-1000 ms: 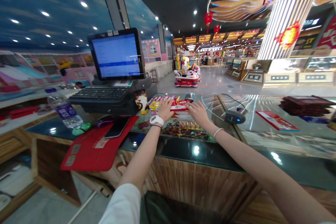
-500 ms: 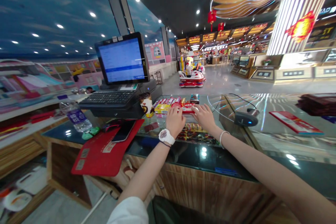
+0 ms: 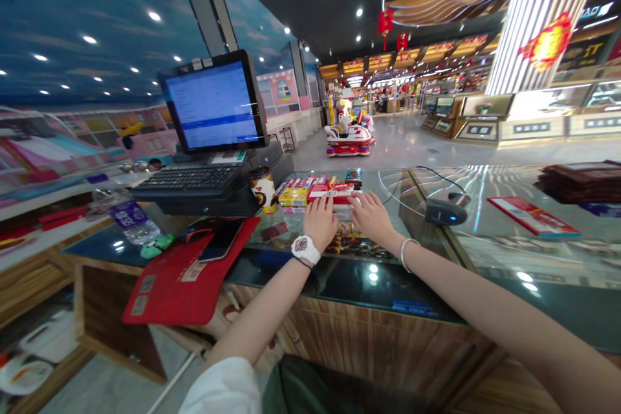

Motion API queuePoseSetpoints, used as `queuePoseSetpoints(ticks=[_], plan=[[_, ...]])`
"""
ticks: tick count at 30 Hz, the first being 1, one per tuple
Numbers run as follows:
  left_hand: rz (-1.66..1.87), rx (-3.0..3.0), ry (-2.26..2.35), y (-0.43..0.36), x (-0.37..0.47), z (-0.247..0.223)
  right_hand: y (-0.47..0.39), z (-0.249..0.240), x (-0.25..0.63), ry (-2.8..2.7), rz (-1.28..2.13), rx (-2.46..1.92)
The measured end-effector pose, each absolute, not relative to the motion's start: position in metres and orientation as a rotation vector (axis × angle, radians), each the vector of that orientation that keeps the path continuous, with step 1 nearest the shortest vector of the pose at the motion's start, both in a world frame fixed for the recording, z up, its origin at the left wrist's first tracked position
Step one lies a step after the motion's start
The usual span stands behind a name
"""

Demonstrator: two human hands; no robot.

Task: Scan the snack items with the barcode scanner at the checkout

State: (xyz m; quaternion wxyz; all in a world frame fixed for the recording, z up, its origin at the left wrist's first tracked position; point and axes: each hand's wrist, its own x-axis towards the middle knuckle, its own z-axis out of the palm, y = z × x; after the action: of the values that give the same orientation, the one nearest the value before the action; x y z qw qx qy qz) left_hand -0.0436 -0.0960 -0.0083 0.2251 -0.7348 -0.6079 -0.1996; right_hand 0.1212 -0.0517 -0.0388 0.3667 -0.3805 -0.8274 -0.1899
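Observation:
Both hands rest at the near side of a cluster of small packs on the glass counter. My left hand [image 3: 320,225], with a white watch at the wrist, has its fingers spread against the near edge of a red pack [image 3: 330,191]. Fingers apart, my right hand [image 3: 372,217] touches that pack's right end; a bracelet circles the wrist. Left of the red pack lies a yellow pack [image 3: 294,196], with more colourful packs behind. A patterned cup [image 3: 262,190] stands further left. A small dark blue pack [image 3: 354,176] lies behind.
On the left are a monitor [image 3: 213,103], a keyboard [image 3: 191,176], a water bottle [image 3: 130,220] and a phone [image 3: 222,240] on a red mat [image 3: 179,288]. To the right sit a scanner [image 3: 446,210], a red flat box [image 3: 532,215] and dark stacked items [image 3: 582,183].
The view has shifted slightly. The red pack now shows more fully, lying flat beside the yellow one, and the fingers have drawn back to its near edge.

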Motion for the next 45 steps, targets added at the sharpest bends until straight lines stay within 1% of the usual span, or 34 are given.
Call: queuePoseSetpoints(ticks=[6, 15, 26, 36, 45], plan=[[-0.508, -2.04, -1.714, -0.092, -0.044, -0.011, -0.054, -0.038, 0.119, -2.167, -0.43, -1.029], [-0.354, -2.003, -1.774, -0.095, -0.041, -0.006, -0.057, -0.033, 0.119, -2.201, -0.486, -1.115], [-0.371, -2.004, -1.736, -0.093, -0.041, -0.007, -0.059, -0.03, 0.12, -2.261, -0.478, -1.2], [-0.434, -1.981, -1.764, -0.092, -0.039, -0.008, -0.058, -0.029, 0.122, -2.227, -0.448, -1.169], [-0.462, -2.005, -1.678, -0.103, -0.009, 0.008, -0.066, -0.006, 0.167, -2.173, -0.504, -1.129]])
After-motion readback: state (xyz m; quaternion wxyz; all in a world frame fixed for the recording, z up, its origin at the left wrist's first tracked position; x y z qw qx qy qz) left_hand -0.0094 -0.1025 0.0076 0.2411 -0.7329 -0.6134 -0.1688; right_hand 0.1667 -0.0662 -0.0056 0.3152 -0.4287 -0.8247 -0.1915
